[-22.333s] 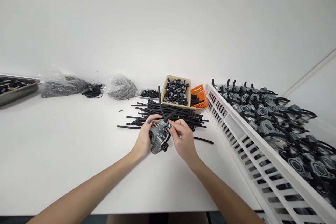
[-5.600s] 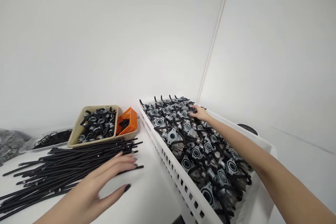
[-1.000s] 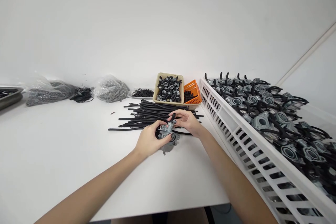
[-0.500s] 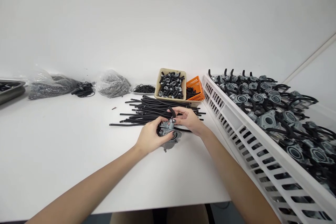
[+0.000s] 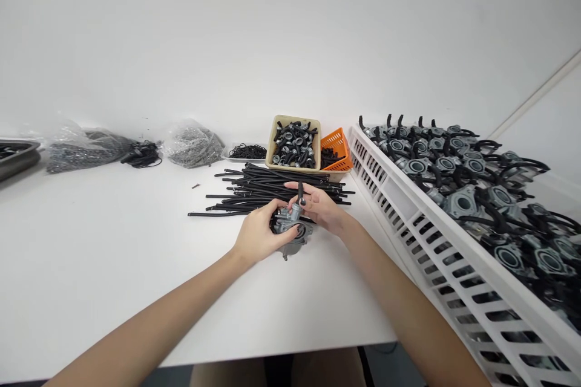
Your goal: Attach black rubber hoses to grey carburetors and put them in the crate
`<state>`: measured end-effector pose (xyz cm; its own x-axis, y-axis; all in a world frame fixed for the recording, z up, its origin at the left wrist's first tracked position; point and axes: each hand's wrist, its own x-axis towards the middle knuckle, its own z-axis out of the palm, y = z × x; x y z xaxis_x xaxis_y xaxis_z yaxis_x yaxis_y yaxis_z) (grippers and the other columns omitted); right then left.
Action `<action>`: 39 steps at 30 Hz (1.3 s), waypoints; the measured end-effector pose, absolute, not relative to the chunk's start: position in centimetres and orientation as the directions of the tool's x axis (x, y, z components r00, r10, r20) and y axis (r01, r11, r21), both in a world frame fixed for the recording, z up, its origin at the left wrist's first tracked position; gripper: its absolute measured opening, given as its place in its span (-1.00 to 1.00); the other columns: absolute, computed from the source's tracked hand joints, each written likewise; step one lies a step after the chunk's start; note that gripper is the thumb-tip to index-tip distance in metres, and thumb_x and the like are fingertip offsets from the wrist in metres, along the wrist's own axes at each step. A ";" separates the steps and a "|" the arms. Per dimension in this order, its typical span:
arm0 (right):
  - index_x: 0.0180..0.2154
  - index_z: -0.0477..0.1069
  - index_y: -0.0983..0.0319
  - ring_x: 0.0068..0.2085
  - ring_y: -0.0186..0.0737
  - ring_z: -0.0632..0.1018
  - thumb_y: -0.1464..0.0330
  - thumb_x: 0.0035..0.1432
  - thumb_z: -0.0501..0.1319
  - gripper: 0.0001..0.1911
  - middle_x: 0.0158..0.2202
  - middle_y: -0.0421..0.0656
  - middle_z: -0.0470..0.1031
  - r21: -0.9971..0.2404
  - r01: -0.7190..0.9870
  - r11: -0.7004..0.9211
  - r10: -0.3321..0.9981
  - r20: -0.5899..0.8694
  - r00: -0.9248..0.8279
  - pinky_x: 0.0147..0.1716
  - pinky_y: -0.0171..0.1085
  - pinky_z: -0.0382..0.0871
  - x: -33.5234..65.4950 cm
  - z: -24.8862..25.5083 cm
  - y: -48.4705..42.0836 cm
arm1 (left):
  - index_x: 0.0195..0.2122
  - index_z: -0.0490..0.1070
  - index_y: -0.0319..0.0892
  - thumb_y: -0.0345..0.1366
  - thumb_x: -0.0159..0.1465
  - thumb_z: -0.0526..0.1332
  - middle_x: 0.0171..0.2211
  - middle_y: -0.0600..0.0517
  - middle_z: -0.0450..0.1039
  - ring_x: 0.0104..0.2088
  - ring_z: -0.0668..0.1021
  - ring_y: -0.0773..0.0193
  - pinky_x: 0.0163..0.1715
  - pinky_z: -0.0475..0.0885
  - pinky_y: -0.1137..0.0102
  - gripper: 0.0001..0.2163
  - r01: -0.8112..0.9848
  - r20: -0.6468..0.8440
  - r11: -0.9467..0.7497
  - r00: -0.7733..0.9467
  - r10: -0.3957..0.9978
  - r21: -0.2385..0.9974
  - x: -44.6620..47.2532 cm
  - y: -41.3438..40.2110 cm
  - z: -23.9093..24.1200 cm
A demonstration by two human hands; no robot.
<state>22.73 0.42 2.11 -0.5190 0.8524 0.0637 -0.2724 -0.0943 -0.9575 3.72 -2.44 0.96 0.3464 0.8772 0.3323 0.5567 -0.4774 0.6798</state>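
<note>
A grey metal carburetor (image 5: 292, 246) is held just above or on the white table; I cannot tell which. My left hand (image 5: 259, 231) is closed round its left side, thumb across the front near the round bore. On the carburetor's top sits a metal cap (image 5: 296, 211) with a black rubber boot (image 5: 300, 191) pointing up. The fingers of my right hand (image 5: 321, 208) pinch this cap and the base of the boot from the right. Part of the carburetor's body is hidden behind my left fingers.
Black hoses (image 5: 254, 190) lie in a heap just behind my hands. Beyond them stand a beige bin (image 5: 271, 164) of caps, an orange basket (image 5: 344, 164) and bags of small parts (image 5: 193, 148). On the right, a white slatted crate (image 5: 408, 217) holds several carburetors (image 5: 463, 204).
The black boot on the cap has gone from leaning left to standing upright. My right fingers have shifted round the cap; my left hand keeps its hold on the carburetor.
</note>
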 end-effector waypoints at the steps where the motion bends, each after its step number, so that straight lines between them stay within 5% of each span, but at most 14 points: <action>1: 0.11 0.34 0.20 -0.23 -0.28 0.58 0.25 0.01 0.42 -0.37 -0.29 -0.18 0.56 -0.947 -0.298 -0.121 0.844 0.059 -0.533 -0.14 -0.29 0.43 23.1 1.9 0.6 | -0.13 0.41 -0.09 -0.16 0.11 0.27 -0.27 0.06 0.57 -0.32 0.57 0.16 -0.29 0.39 0.36 -0.70 0.553 0.331 -0.476 0.346 0.878 0.684 3.7 -2.4 0.9; 7: 0.11 0.37 0.16 -0.15 -0.24 0.55 0.37 -0.06 0.45 -0.34 -0.24 -0.20 0.50 -0.923 -0.350 -0.158 0.794 0.092 -0.601 -0.02 -0.21 0.41 24.5 0.9 1.3 | -0.12 0.41 -0.08 -0.16 0.11 0.27 -0.25 0.07 0.57 -0.30 0.57 0.16 -0.28 0.41 0.35 -0.69 0.557 0.320 -0.470 0.350 0.880 0.685 3.7 -2.4 0.9; 17: 0.06 0.41 0.10 -0.14 -0.32 0.53 0.40 -0.11 0.48 -0.35 -0.17 -0.22 0.50 -0.944 -0.321 -0.068 0.832 0.124 -0.541 -0.13 -0.34 0.40 22.7 1.5 0.7 | -0.11 0.40 -0.11 -0.13 0.12 0.26 -0.20 0.00 0.58 -0.27 0.60 0.11 -0.27 0.43 0.33 -0.67 0.568 0.336 -0.481 0.346 0.876 0.668 3.6 -2.2 0.6; 23: -0.23 0.56 0.27 -0.09 -0.21 0.53 0.21 -0.10 0.47 -0.62 -0.07 -0.08 0.54 -0.964 -0.257 -0.071 0.810 0.095 -0.579 -0.06 -0.26 0.37 22.7 1.4 0.8 | -0.06 0.40 -0.10 -0.12 0.12 0.24 -0.13 0.00 0.57 -0.24 0.60 0.09 -0.21 0.44 0.30 -0.63 0.570 0.349 -0.493 0.350 0.869 0.657 3.6 -2.2 0.6; 29: -0.38 0.44 0.27 -0.18 -0.26 0.58 0.26 -0.10 0.48 -0.68 -0.09 -0.08 0.56 -0.924 -0.345 -0.165 0.808 0.074 -0.585 -0.08 -0.27 0.41 23.7 1.3 1.0 | -0.12 0.39 -0.09 -0.10 0.14 0.24 -0.11 0.02 0.56 -0.27 0.59 0.12 -0.27 0.43 0.33 -0.68 0.570 0.332 -0.489 0.363 0.871 0.660 3.5 -1.9 0.5; 39: -0.18 0.49 0.23 -0.08 -0.23 0.54 0.27 -0.20 0.52 -0.51 -0.08 -0.11 0.56 -0.953 -0.300 -0.051 0.835 0.124 -0.536 -0.04 -0.26 0.38 22.6 1.4 0.9 | -0.11 0.41 -0.12 -0.11 0.11 0.25 -0.18 0.01 0.59 -0.29 0.60 0.12 -0.29 0.45 0.33 -0.66 0.571 0.341 -0.482 0.342 0.876 0.665 3.7 -2.0 0.6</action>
